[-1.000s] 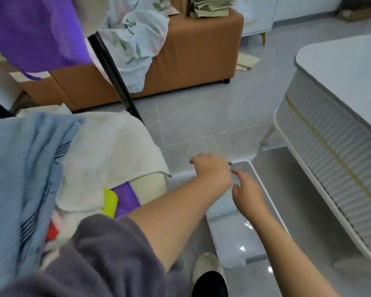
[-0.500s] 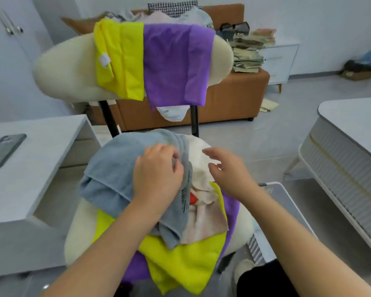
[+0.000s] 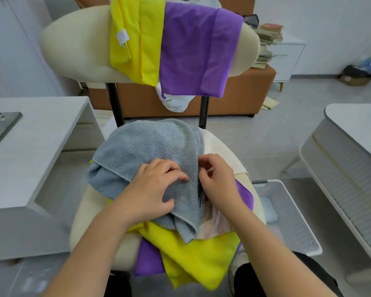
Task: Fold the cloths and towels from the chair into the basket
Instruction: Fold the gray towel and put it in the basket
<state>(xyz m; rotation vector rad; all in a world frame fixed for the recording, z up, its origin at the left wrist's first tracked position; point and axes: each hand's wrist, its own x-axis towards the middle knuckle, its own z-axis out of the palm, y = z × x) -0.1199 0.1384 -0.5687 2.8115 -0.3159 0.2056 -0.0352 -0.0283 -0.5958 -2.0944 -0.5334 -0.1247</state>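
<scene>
A cream chair in front of me carries a heap of cloths. On top lies a grey-blue towel. My left hand rests on it with curled fingers bunching the fabric. My right hand pinches the towel's right edge beside it. Under the towel lie a yellow cloth, a purple cloth, a cream towel and a pale pink piece. Another yellow cloth and purple cloth hang over the backrest. The white perforated basket stands on the floor at the right of the chair, with something pale blue inside.
A white desk with a dark phone stands at the left. A white ribbed table is at the right. Behind the chair is an orange sofa with papers stacked on it. My dark trouser leg shows at the bottom.
My view swung from the basket on the floor to the chair. Both hands moved from the basket onto the grey-blue towel, and the right hand now pinches its edge.
</scene>
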